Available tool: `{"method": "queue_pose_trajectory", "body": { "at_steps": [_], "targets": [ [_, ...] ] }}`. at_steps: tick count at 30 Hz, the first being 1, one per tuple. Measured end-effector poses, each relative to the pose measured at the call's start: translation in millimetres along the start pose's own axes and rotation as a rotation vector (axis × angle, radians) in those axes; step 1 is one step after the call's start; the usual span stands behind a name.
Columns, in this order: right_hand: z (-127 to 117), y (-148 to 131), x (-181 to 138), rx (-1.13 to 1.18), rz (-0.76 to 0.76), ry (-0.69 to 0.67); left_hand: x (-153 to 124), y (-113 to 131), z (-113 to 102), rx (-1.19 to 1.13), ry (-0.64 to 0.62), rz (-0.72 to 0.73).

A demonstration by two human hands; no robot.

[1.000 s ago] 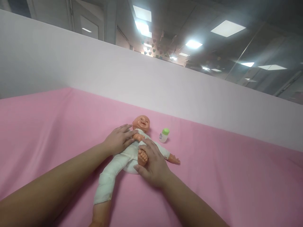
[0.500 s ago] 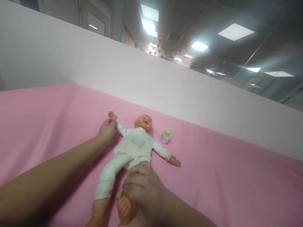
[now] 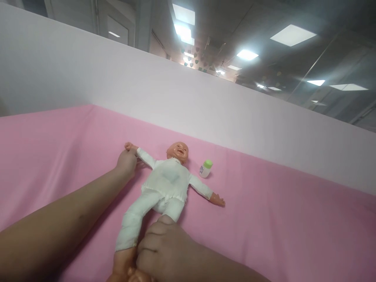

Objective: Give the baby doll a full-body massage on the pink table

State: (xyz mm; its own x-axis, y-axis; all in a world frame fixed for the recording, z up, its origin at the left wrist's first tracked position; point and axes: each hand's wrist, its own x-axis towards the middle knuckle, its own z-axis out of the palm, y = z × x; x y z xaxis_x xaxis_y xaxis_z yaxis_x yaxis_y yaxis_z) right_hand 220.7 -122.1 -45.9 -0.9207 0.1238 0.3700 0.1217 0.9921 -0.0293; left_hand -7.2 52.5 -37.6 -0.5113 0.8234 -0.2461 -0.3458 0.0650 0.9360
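A baby doll [image 3: 166, 178] with a white cloth body lies face up on a pink sheet [image 3: 273, 219], its head toward the wall. My left hand [image 3: 127, 162] is closed around the doll's arm near its wrist, on the left side of the picture. Lower down, my right hand [image 3: 167, 250] wraps round the doll's leg on the right, covering the knee and shin. The doll's feet lie at the bottom edge, partly cut off. A small whitish bottle with a green cap [image 3: 206, 168] rests beside the doll's head, apart from both hands.
A white wall or partition [image 3: 188, 102] runs along the far side of the sheet. Above it show ceiling lights [image 3: 293, 35] and a dark glass surface. The sheet has soft folds at left and right.
My left hand has drawn the doll's arm outward to the left, straightening it. My right hand has moved down and left with the leg, bringing its foot toward the other foot.
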Motion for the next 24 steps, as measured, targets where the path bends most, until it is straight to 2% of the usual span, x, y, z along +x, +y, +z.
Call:
{"method": "queue_pose_trajectory", "body": {
  "at_steps": [5,9,11,13,17,20,24],
  "targets": [
    [-8.4,0.7,-3.4,0.048,-0.036,0.198,-30.5,-2.0,-0.4,0.389,-0.187,0.509],
    [-23.4,-5.4,0.2,0.051,0.078,0.405,-55.6,-2.5,4.8,0.785,-0.390,1.002],
    [-32.0,-7.9,2.3,0.034,0.148,0.498,-58.9,-4.9,7.8,0.933,-0.479,1.180],
    [-39.7,-7.9,2.9,-0.005,0.206,0.532,-56.9,-7.9,9.8,1.032,-0.538,1.255],
    [-46.5,2.0,-0.8,-0.073,0.362,0.528,-50.6,-10.3,10.7,1.112,-0.584,1.271],
    [-43.5,15.3,-5.1,-0.022,0.507,0.550,-51.1,-7.8,10.3,1.137,-0.634,1.255],
    [-37.9,34.6,-9.0,0.084,0.584,0.506,-53.7,-4.3,10.1,1.225,-0.679,1.229]
  ]
}}
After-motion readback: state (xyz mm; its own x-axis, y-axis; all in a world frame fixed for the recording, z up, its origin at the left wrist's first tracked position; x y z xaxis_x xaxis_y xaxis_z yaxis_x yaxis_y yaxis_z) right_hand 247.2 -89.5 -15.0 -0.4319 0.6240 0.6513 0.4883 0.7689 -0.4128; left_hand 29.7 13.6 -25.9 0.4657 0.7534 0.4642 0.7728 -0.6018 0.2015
